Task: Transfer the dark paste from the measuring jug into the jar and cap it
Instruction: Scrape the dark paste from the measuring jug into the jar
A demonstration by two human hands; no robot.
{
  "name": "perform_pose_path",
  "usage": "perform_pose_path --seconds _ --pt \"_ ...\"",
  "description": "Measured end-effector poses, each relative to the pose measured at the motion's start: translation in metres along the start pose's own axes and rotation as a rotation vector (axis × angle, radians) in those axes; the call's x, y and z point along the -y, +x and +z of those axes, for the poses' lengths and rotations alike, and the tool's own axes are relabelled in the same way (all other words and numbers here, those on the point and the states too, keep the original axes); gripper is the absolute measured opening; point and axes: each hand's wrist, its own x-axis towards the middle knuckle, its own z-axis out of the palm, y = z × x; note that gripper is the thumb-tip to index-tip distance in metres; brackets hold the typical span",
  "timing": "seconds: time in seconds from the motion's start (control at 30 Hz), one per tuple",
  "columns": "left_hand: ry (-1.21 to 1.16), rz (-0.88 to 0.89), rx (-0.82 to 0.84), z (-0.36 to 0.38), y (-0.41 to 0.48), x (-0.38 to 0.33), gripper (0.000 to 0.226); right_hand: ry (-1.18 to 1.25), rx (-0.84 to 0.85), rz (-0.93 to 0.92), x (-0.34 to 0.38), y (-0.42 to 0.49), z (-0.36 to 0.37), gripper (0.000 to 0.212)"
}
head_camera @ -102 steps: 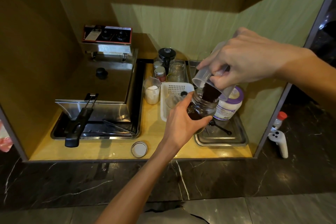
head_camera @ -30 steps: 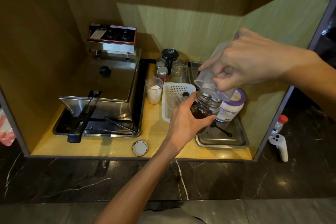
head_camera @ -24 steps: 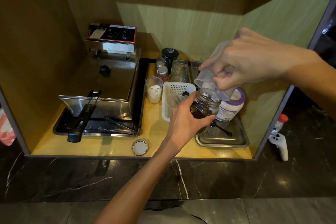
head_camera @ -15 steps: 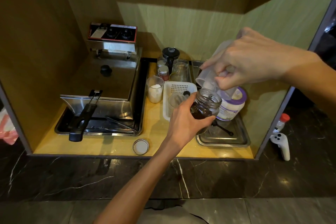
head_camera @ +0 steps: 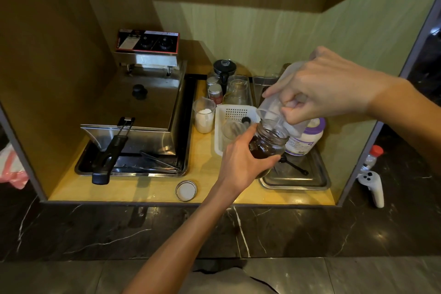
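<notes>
My left hand (head_camera: 241, 162) grips a glass jar (head_camera: 268, 143) with dark paste in its lower part, held above the wooden counter near the steel tray. My right hand (head_camera: 327, 86) holds a clear plastic measuring jug (head_camera: 274, 107) tipped steeply mouth-down, its rim just above the jar's open mouth. The jug looks nearly clear inside. The jar's round metal lid (head_camera: 186, 190) lies flat on the counter near the front edge, left of my left forearm.
A steel fryer (head_camera: 143, 112) with a black-handled basket fills the left. A cup of white powder (head_camera: 203, 117), a white basket (head_camera: 229, 114), small jars and a black-lidded pot stand behind. A purple-capped tub (head_camera: 307, 136) and black spoon (head_camera: 292, 166) sit on the steel tray (head_camera: 298, 181).
The dark paste that was sliding from the jug 3.4 s ago is now in the jar. Over the last second both hands have stayed almost still.
</notes>
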Motion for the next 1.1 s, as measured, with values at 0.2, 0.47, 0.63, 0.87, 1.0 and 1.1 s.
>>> perform_pose_path --seconds 0.2,0.47,0.63,0.87,1.0,1.1 --pt "0.025 -0.005 -0.016 0.003 -0.003 0.000 0.092 0.050 -0.035 -0.015 -0.012 -0.003 0.014 0.035" --pt "0.057 -0.018 -0.106 0.025 -0.001 -0.008 0.086 0.073 -0.047 -0.072 -0.041 -0.001 0.030 0.033" --pt "-0.006 -0.067 -0.135 0.043 -0.002 -0.006 0.088 0.173 -0.097 -0.105 -0.058 -0.009 0.041 0.037" --pt "-0.052 -0.039 -0.083 0.035 0.012 -0.002 0.085 0.843 -0.277 0.045 -0.096 -0.028 0.083 0.034" --pt "-0.163 -0.046 -0.014 0.015 0.013 0.010 0.085 1.465 -0.386 0.207 -0.093 -0.041 0.141 0.031" --pt "-0.210 -0.064 0.020 -0.003 0.007 0.026 0.078 1.872 -0.378 0.282 -0.059 -0.052 0.201 0.023"
